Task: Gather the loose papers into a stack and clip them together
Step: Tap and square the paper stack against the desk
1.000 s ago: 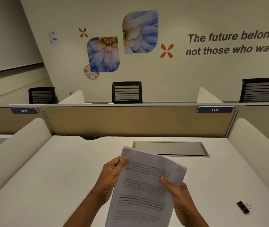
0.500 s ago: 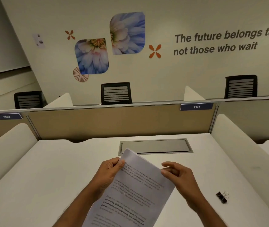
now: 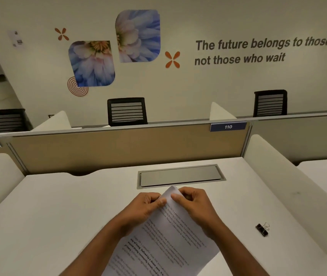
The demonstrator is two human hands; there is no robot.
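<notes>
Papers (image 3: 166, 242): one thin stack; light, floppy, sheets likely to slide. Best held at the top corner.
Left grip (image 3: 146, 206): pinching that corner.
Right grip (image 3: 194, 202): pinching it too, just beside.
Clip (image 3: 262, 229): one, on the surface (image 3: 59, 216), well right of my right grip.
</notes>
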